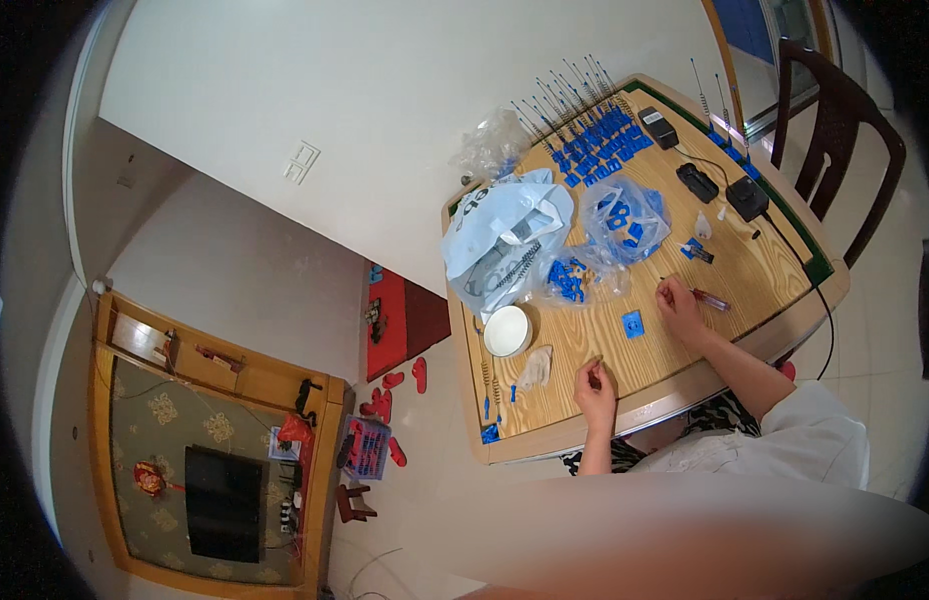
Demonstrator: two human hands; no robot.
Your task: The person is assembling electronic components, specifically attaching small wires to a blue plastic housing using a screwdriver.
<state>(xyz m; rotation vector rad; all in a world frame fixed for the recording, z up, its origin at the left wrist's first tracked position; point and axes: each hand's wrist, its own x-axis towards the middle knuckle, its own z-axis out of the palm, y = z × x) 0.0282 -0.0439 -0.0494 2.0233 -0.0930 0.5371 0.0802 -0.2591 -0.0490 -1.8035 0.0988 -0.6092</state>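
My left hand [596,392] is over the near part of the wooden table [560,405], its fingers drawn together in a pinch. Whatever it holds, if anything, is too small to make out. To its right, my right hand [678,306] is also closed, with a tiny dark tip showing at the fingers that I cannot name. Beside that hand lies a screwdriver [712,300] with a reddish clear handle. A flat blue square piece [634,324] rests between the two hands. Left of my left hand is a crumpled whitish scrap [536,368].
A white bowl [508,331], a pale blue plastic bag [510,235] and a clear bag of blue parts [625,215] stand leftward and farther off. Rows of blue pieces with spring antennas [600,140] fill the far end. A black adapter [748,198] trails a cable; a dark chair [835,130] stands beyond.
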